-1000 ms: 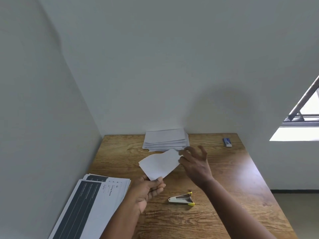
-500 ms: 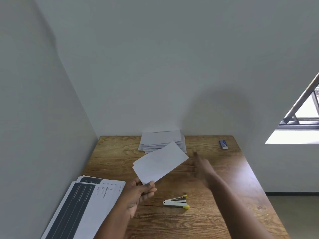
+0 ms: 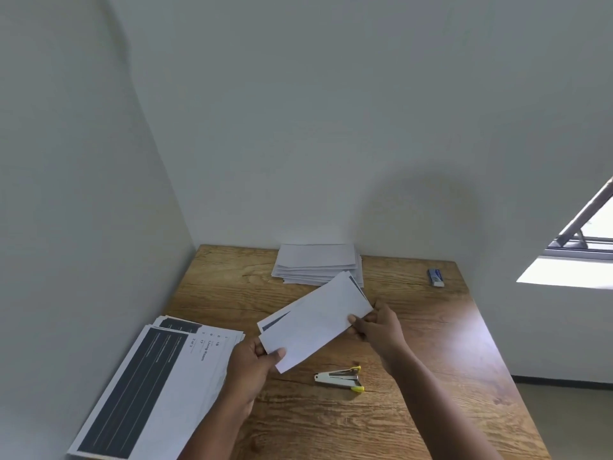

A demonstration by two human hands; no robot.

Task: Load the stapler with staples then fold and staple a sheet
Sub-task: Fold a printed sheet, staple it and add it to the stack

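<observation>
Both hands hold one folded sheet (image 3: 315, 322) above the middle of the counter (image 3: 431, 343): the left hand (image 3: 255, 363) pinches its 7 o'clock corner and the right hand (image 3: 376, 323) pinches its 3 o'clock end. One stapler (image 3: 340, 379) lies on the counter at 5 o'clock of the sheet, apart from both hands. One pile of folded sheets (image 3: 316, 263) sits at 12 o'clock, one stack of printed pages (image 3: 159, 383) at 8 o'clock, and one small box (image 3: 435, 277) at 2 o'clock.

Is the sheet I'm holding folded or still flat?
Folded. The sheet shows layered edges with a dark printed strip peeking out, pinched at opposite ends by the left hand and right hand.
</observation>
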